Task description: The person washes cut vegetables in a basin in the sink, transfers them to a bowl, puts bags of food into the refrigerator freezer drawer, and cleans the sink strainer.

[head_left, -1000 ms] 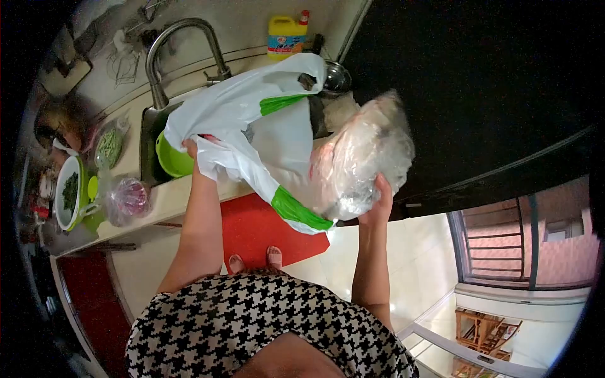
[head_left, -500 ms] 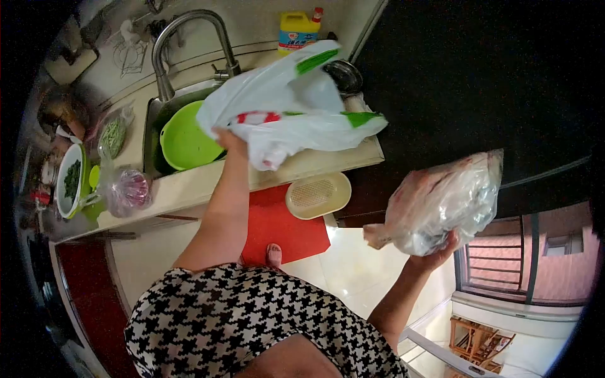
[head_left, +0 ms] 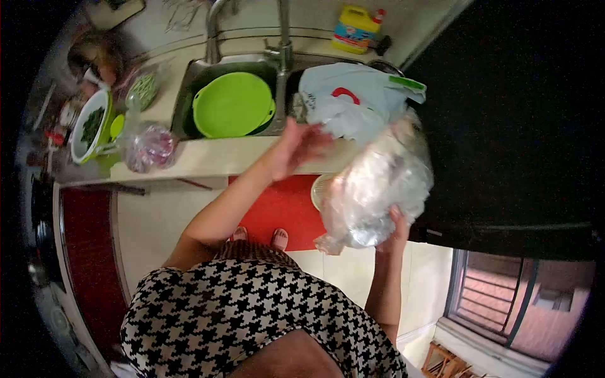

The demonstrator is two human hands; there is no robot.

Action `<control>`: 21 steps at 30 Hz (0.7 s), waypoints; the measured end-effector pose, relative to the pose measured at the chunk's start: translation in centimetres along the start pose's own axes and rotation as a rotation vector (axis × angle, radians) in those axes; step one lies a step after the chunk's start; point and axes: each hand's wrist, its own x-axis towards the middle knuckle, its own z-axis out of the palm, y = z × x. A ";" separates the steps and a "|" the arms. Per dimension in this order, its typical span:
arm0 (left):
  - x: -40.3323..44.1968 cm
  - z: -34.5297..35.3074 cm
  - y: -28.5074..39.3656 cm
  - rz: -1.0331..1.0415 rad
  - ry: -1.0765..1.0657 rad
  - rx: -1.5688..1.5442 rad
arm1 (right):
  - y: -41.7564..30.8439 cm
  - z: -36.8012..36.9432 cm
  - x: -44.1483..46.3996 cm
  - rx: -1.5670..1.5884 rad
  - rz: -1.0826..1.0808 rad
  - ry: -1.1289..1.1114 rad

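My left hand (head_left: 299, 146) hovers over the front edge of the counter, empty, its fingers apart and somewhat blurred. Just beyond it, a white plastic shopping bag (head_left: 359, 97) with green and red print lies crumpled over the right part of the sink. My right hand (head_left: 397, 230) grips a clear plastic bag (head_left: 378, 183) from its lower right side. The contents look pale and pinkish, but I cannot make out what they are. A bright green basin (head_left: 233, 105) sits in the left sink bowl.
A steel faucet (head_left: 283, 47) rises behind the sink. A yellow bottle (head_left: 356, 29) stands at the back. Bagged green vegetables (head_left: 144, 90), a bagged purple item (head_left: 151, 148) and a bowl of greens (head_left: 92, 126) are at the left. A pale basket (head_left: 317, 192) is low, below the counter edge.
My left hand has let go of the white bag, which now lies at the sink. My right hand has brought the clear bag back leftward, towards the counter.
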 end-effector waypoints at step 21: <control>-28.1 -7.7 0.0 0.650 0.325 -0.417 | 12.1 28.0 -2.7 -0.818 0.064 -1.304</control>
